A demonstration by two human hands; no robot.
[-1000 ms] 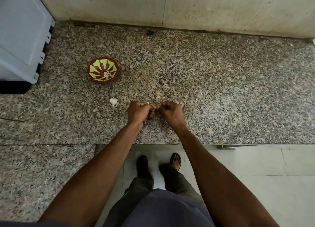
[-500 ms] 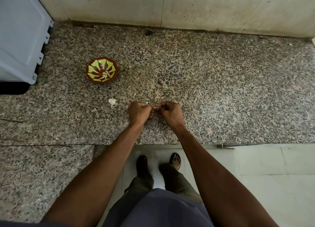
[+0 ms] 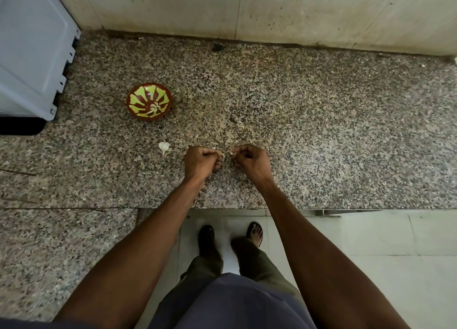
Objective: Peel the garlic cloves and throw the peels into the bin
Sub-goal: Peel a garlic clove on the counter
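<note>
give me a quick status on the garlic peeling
Left hand and right hand each pinch pale garlic bits. Another garlic piece waits on counter. Peeled cloves in bowl. Nothing in the way.

Both hands curl over the worktop (image 3: 321, 131), and what the left hand (image 3: 199, 161) and the right hand (image 3: 252, 161) pinch shows only as pale slivers at the fingertips, too small to tell clove from peel. The curled fingers hide the palms. In the bowl (image 3: 149, 100) a whitish bit sits at the centre, too small to name. The grey bin (image 3: 29, 56) is cut off by the left and top edges, its opening out of sight. The forearms run out of the bottom edge. A dark speck (image 3: 217, 47) by the wall cannot be identified.
</note>
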